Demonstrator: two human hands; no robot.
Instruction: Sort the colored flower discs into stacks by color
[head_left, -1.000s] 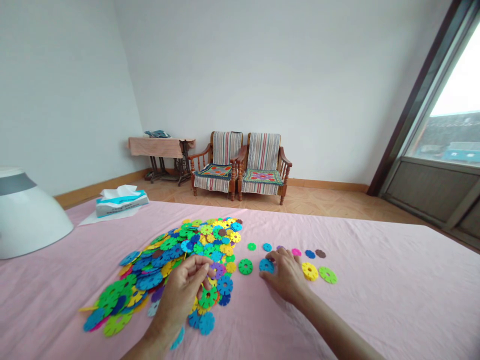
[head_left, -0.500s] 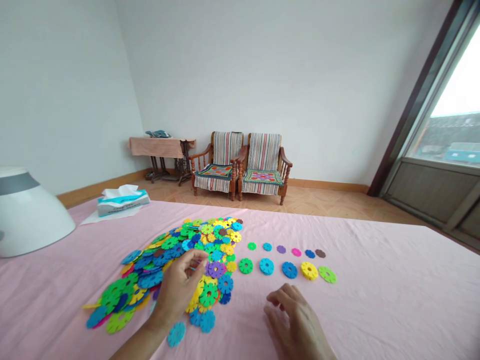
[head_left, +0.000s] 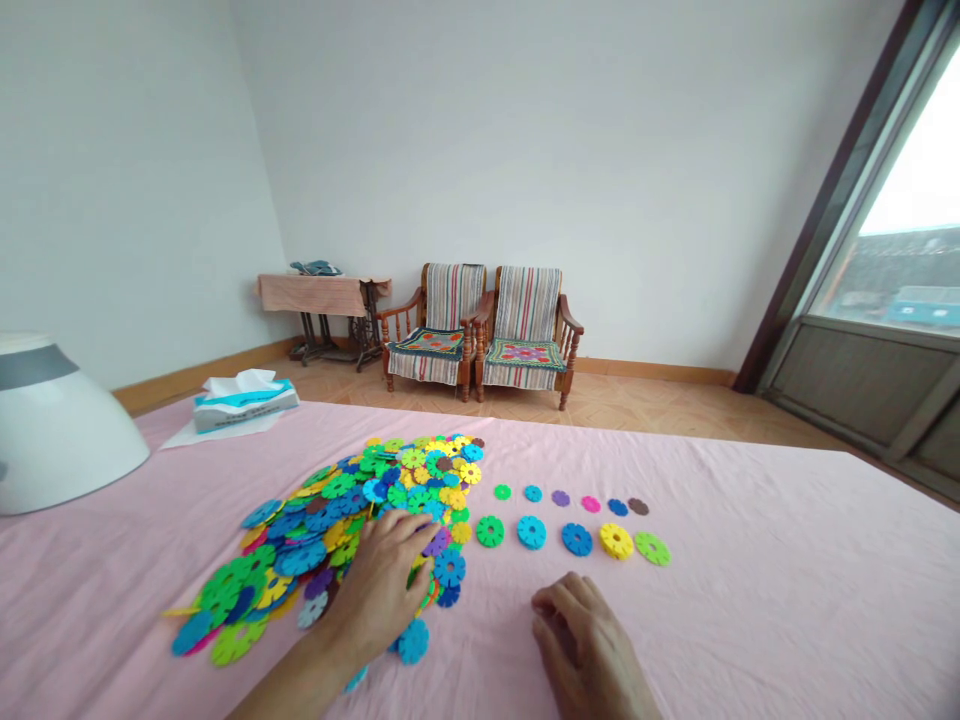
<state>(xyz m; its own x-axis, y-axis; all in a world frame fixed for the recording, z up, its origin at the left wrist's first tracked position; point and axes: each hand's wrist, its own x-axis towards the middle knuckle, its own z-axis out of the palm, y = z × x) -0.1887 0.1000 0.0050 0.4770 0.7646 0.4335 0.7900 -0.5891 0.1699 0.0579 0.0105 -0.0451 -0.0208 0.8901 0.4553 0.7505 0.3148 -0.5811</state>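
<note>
Looking at the head view (the only one here): the left hand [head_left: 386, 585] lies palm down on the near edge of the pile of discs [head_left: 315, 520]. Its fingers [head_left: 409, 530] are stretched out and slightly apart, tips by a purple disc [head_left: 437, 541]. Can't tell if anything is pinched underneath. The right hand [head_left: 589, 640] rests on the pink worktop [head_left: 787, 600] a bit in front of the two rows, fingers [head_left: 559, 600] loosely curled, nothing in them that I can see.

The front row [head_left: 574, 540] has five bigger discs and the back row [head_left: 570, 499] six small ones. Each sits apart from its neighbours, to the right of the pile.

What could go wrong, imo:
- The pile is loose and overlapping, and the discs have notched edges. A flat hand could drag extras along and shove them into the green disc [head_left: 490, 531] at the front row's left end, which is near the pile.
- Thin discs flat on cloth look hard to pinch. Scrabbling could bunch the cloth and shift both rows.
- The right hand is close enough that a careless sweep would scatter the front row.
- A blue disc [head_left: 412, 640] lies loose by the left wrist. The forearm could brush it toward the near edge.
</note>
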